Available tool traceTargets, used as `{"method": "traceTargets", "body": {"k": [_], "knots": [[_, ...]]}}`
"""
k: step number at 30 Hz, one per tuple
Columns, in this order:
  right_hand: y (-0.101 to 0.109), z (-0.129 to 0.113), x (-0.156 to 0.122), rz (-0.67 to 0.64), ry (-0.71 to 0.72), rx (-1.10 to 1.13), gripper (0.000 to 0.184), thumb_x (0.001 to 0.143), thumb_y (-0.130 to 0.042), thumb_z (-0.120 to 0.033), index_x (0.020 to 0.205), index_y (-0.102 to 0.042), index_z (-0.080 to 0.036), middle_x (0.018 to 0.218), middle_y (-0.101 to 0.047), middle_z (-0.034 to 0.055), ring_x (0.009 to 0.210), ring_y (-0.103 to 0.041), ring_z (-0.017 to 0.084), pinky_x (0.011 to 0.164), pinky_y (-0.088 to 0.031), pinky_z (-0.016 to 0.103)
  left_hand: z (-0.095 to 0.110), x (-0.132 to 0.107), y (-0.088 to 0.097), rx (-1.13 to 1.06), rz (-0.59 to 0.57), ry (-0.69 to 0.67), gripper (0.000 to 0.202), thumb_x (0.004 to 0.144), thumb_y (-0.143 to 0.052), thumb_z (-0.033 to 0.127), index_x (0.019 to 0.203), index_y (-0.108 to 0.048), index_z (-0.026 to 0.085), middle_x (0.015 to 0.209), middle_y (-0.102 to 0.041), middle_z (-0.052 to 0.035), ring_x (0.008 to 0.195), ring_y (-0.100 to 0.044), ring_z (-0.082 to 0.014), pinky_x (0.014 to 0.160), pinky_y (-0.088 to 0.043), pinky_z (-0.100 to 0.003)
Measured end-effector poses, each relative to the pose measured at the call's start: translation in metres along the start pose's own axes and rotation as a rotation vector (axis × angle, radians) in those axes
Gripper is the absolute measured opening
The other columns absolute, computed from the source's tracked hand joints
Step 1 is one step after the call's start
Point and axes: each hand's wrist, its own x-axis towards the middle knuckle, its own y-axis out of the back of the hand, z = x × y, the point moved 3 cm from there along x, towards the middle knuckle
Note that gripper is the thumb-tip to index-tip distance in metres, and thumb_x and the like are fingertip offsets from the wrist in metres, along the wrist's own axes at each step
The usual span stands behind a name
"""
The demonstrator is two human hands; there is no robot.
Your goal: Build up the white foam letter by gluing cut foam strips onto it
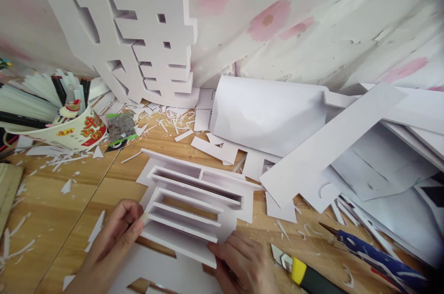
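Note:
A white foam-board piece (194, 201) with several cut slots lies flat on the wooden floor at bottom centre. My left hand (111, 243) pinches its left edge with thumb and fingers closed. My right hand (243, 264) presses on its lower right edge, fingers curled over the board. A utility knife (305, 275) with a yellow and black handle lies just right of my right hand, untouched. A flat white sheet (166, 268) lies under the piece, near my wrists.
A large white foam character (145, 39) leans against a floral cloth at the back. A paper cup (69, 132) of sticks lies at the left. White sheets and offcuts (347, 146) pile up at the right. A blue glue gun (374, 257) lies at bottom right. Scraps litter the floor.

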Motion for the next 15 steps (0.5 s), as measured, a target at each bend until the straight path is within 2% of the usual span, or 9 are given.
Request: {"method": "traceTargets", "body": {"k": [9,15], "knots": [[0.0,0.001,-0.002,-0.008,-0.001,0.001,0.016,0.078,-0.045,-0.007,0.081,-0.058,-0.017,0.055,-0.057,0.0004,0.05,-0.051,0.012,0.046,-0.037,0.02,0.008,-0.004,-0.007,-0.064,0.041,-0.029,0.032,0.076,-0.051,0.054,0.073,-0.043,0.024,0.064,-0.036,0.004,0.056,-0.031,-0.0118,0.048,-0.027,-0.02],[0.0,0.001,-0.001,-0.018,-0.018,0.004,0.019,0.075,-0.044,-0.005,0.079,-0.059,-0.016,0.055,-0.056,0.0004,0.05,-0.05,0.011,0.046,-0.036,0.02,0.01,-0.006,-0.007,-0.036,0.053,-0.012,0.035,0.074,-0.052,0.057,0.073,-0.043,0.024,0.065,-0.039,0.0035,0.059,-0.033,-0.0122,0.049,-0.027,-0.021]]}}
